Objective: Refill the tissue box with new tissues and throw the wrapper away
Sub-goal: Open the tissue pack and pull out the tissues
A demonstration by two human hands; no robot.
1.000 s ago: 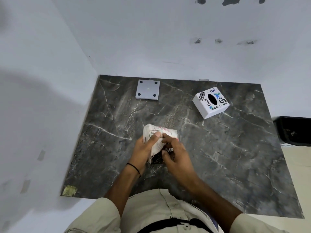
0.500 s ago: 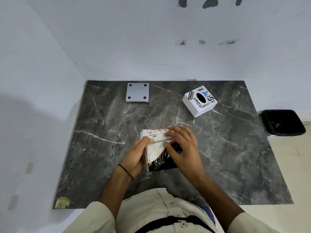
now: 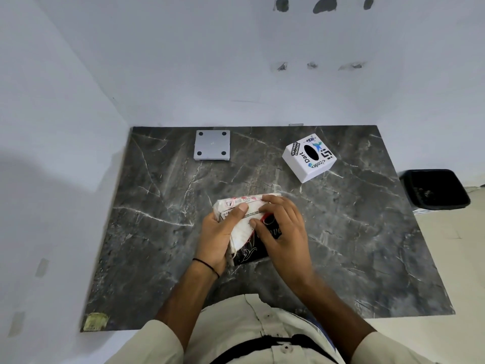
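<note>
Far-left part of the dark grey marble worktop (image 3: 341,258): flat grey square plate with four black feet (image 3: 212,145), near the far edge, untouched. Centre, toward the near edge: left hand (image 3: 219,233) grips the left side of the white-and-black plastic-wrapped tissue pack (image 3: 246,227), thumb pressed on its top. Right hand (image 3: 284,229) lies over the pack's right half, fingers close together, thumb pinching the wrapper beside the left thumb. Far-right part: white square tissue box with stickers and black oval slot (image 3: 309,158), well apart from the pack. Black bin (image 3: 435,189) sits off the right edge. Step, as judged: opening the wrapper. Next needs a tear at the seam, then pulling the tissues free.
</note>
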